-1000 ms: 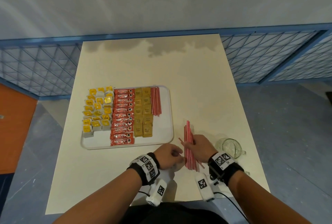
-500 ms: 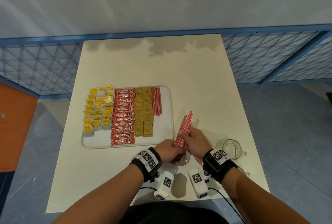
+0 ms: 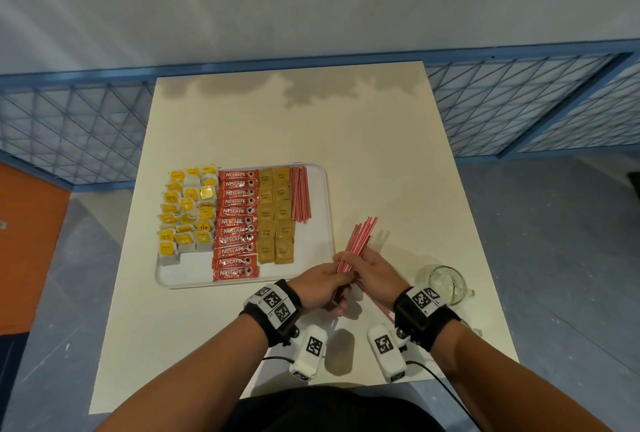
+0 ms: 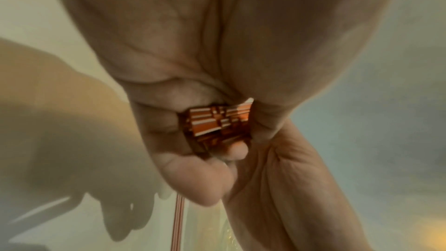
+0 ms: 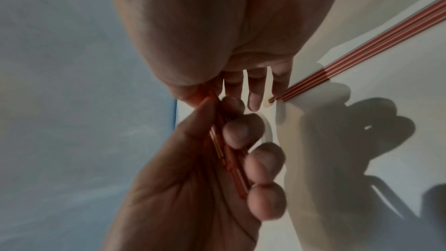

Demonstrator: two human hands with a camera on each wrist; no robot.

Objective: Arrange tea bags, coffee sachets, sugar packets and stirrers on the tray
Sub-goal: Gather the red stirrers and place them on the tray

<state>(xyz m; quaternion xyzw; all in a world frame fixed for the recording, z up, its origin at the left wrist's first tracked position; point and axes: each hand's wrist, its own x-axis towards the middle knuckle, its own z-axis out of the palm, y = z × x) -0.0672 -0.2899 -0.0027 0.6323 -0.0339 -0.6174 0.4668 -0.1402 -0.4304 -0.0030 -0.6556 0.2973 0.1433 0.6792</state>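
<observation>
The white tray (image 3: 320, 223) holds yellow tea bags (image 3: 187, 213), red coffee sachets (image 3: 237, 223), brown sugar packets (image 3: 275, 213) and a row of red-and-white stirrers (image 3: 299, 194). Right of the tray's near corner, both hands hold a bundle of stirrers (image 3: 358, 239) above the table, tilted up and to the right. My left hand (image 3: 322, 284) has its fingers curled round the bundle's lower end (image 4: 217, 121). My right hand (image 3: 374, 269) pinches the bundle (image 5: 226, 152) just above. A few loose stirrers (image 3: 375, 296) (image 5: 362, 52) lie on the table under the right wrist.
A glass mug (image 3: 443, 284) stands on the table just right of my right wrist. The cream table (image 3: 346, 140) is bare beyond the tray. A blue mesh railing (image 3: 69, 126) runs behind it, and the table's near edge is close to my forearms.
The stirrer bundle, gathered flat on the table a second ago, has been lifted and tilted to the right. Both hands have moved slightly forward and toward the tray.
</observation>
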